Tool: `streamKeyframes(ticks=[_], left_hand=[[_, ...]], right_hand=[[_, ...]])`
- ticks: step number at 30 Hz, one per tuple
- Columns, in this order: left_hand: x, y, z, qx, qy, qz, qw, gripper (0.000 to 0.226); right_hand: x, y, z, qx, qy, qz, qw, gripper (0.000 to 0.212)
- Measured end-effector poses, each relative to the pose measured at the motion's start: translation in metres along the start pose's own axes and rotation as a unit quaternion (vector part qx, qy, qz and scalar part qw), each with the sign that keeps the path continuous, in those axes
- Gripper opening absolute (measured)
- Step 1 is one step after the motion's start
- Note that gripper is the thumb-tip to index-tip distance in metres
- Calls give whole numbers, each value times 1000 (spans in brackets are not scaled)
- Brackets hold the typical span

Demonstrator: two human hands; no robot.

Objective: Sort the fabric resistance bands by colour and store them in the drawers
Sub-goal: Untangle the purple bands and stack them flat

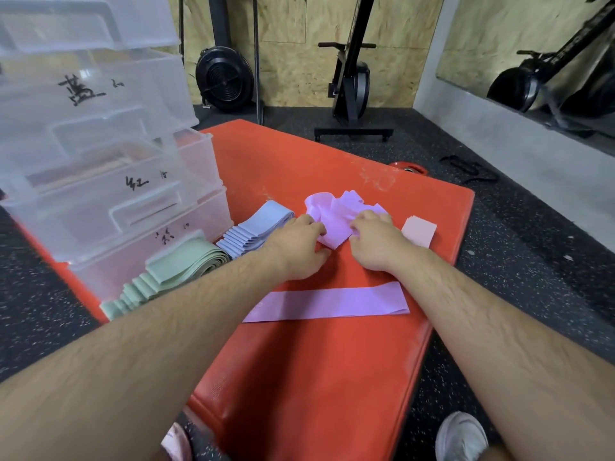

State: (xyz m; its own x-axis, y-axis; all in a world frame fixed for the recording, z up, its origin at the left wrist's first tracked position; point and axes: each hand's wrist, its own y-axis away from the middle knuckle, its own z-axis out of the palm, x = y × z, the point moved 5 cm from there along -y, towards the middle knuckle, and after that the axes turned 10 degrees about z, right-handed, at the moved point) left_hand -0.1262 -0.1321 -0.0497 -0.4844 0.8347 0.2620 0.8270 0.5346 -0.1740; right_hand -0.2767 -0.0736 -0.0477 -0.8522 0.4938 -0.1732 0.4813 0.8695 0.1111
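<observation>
Together our left hand [301,242] and right hand [374,236] clutch the crumpled purple bands [332,206] in the middle of the red mat [299,367], between the blue band stack [253,227] and a folded pink band [418,231].

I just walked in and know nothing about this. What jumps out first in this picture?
The bright orange-red mat fills the middle, and on it the left hand and right hand meet over a crumpled heap of purple bands, with one purple band laid flat nearer the camera. At the left stand clear plastic drawers with handwritten labels, and neat stacks of blue bands and green bands lie beside them.
</observation>
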Motion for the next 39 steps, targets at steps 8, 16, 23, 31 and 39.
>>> streamKeyframes(ticks=[8,16,23,31,39], left_hand=[[8,15,-72,254,193,-7,948,42],[10,36,-111,280,435,-9,855,28],[8,46,-109,232,432,-17,871,25],[-2,48,-115,256,397,-37,881,10],[4,49,-120,262,415,-20,871,17]], right_hand=[[-35,48,-49,197,-128,-190,953,49],[-63,87,-81,152,-360,-261,883,46],[-60,88,-80,95,-448,-224,860,33],[-56,84,-79,56,-559,-145,814,16],[-64,75,-71,75,-480,-155,860,33]])
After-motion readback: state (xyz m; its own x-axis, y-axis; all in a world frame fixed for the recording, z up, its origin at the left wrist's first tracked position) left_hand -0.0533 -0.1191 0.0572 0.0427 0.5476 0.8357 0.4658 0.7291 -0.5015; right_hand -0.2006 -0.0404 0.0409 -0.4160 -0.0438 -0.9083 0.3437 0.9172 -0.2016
